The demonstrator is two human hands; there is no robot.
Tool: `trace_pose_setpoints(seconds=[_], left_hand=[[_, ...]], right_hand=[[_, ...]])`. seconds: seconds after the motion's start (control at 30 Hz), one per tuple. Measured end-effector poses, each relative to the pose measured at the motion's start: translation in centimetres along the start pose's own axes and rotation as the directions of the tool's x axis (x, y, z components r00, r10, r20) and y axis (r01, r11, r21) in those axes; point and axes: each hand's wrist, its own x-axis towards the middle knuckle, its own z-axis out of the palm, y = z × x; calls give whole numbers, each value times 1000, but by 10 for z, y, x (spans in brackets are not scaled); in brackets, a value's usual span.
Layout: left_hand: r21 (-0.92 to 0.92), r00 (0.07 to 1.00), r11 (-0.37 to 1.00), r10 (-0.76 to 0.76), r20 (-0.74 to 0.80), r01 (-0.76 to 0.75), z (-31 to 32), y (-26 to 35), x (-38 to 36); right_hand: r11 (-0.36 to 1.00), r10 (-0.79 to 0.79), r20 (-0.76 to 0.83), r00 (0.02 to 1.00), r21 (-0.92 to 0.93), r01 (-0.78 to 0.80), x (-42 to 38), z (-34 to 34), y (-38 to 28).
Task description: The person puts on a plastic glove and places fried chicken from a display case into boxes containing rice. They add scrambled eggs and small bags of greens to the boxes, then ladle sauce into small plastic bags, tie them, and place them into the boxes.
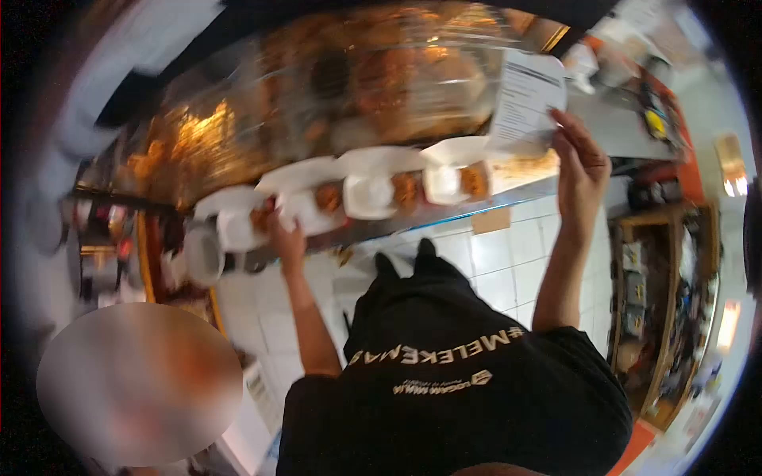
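Observation:
Four open white boxes stand in a row along the counter edge; brown food shows in them, as in the rightmost box [444, 181] and the one beside it [370, 194]. My left hand [287, 238] reaches to the two leftmost boxes, its fingers between the far-left box [235, 230] and its neighbour [303, 208]; blur hides what they may hold. Raised at the right, my right hand [583, 155] pinches the lower right edge of a white printed paper [528, 95], which hangs above the counter beyond the rightmost box.
Behind the boxes is a clear-fronted display [381, 79] with food. A white round container [204, 254] stands left of them. Wooden shelving [663, 301] is at the right, a grey worktop [607, 119] at the upper right. A person's blurred head is at lower left.

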Motion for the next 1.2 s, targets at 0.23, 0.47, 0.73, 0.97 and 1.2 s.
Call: trace_pose_setpoints(seconds=[0.23,0.47,0.73,0.97,1.2], left_hand=[[188,989,971,-149,-8,148,-23,45,15],[334,971,919,-236,34,212,-11,23,29],[383,930,893,-323,175,238,-14,10,51],[385,969,923,-117,220,24,-7,3,46],[550,936,825,-80,342,-131,-2,3,50]], right_hand=[[850,502,304,810,-344,-398,-45,10,122],[668,471,469,747,-743,45,-88,40,213],[423,611,348,711,-903,79,-102,93,239],[383,687,352,635,-919,96,-101,102,237],[357,746,329,578,-932,70,-101,111,263]])
